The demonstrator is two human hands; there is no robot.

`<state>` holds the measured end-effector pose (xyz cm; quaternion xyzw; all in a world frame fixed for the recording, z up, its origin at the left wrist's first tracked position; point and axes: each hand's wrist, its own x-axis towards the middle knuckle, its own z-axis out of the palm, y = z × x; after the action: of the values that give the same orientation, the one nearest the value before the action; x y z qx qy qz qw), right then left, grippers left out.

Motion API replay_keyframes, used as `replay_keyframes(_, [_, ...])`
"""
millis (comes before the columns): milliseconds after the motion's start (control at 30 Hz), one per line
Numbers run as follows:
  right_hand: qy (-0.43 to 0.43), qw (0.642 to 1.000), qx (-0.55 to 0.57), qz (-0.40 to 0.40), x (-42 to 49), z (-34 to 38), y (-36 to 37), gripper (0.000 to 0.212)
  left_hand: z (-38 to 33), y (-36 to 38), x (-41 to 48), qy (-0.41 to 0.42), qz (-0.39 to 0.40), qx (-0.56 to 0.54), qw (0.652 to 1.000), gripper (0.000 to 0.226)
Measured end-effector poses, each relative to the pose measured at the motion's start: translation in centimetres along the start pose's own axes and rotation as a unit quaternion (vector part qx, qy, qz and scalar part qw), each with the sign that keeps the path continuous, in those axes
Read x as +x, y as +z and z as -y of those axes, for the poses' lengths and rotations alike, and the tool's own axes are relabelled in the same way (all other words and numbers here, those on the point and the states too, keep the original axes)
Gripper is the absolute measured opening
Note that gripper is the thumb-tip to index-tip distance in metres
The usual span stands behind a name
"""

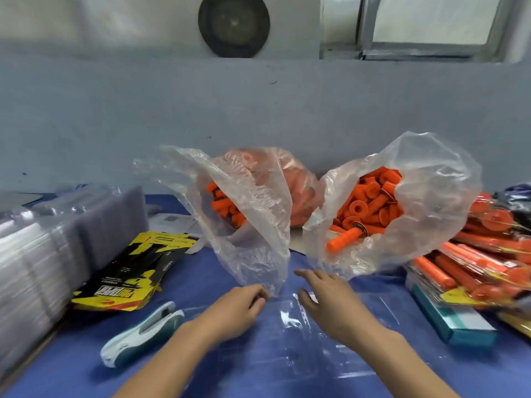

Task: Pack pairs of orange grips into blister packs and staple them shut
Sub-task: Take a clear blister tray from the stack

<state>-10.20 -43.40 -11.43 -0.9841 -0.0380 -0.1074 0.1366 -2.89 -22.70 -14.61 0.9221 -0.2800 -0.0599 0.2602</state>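
Observation:
Two clear plastic bags of orange grips stand at the back of the blue table: the left bag and the right bag, whose orange grips show through its open mouth. A clear open blister pack lies flat in front of me. My left hand has its fingers curled at the lower edge of the left bag; whether it grips the plastic is unclear. My right hand hovers over the blister pack with fingers spread and holds nothing. A white and teal stapler lies to the left.
A tall stack of clear blister shells fills the left side. Yellow and black printed cards lie beside it. Finished packs of orange grips are piled at the right, above a teal box. A grey wall runs behind the table.

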Motion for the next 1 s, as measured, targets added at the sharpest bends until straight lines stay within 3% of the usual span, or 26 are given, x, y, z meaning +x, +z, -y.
replay_keyframes(133, [0.011, 0.999, -0.029, 0.024, 0.0, -0.9, 3.4, 0.043, 1.1, 0.8, 0.1, 0.011, -0.016, 0.027, 0.999, 0.024])
replay_keyframes(300, [0.001, 0.998, -0.055, 0.016, 1.7, -0.5, 4.1, 0.039, 1.6, -0.2, 0.2, 0.033, -0.084, -0.016, 0.996, 0.028])
replay_keyframes(667, [0.036, 0.999, 0.038, 0.013, 4.3, -0.7, 2.7, 0.037, 0.0, -0.8, 0.7, 0.074, -0.127, -0.078, 0.986, 0.022])
replay_keyframes(833, [0.095, 0.984, 0.143, -0.039, 4.4, -3.7, 0.9, 0.035, -4.7, -0.2, 2.5, 0.121, -0.112, -0.121, 0.979, 0.018])
replay_keyframes(1000, [0.162, 0.960, 0.198, -0.118, 4.0, -7.2, -0.2, 0.029, -11.5, 2.5, 10.8, 0.144, -0.100, -0.097, 0.980, 0.025])
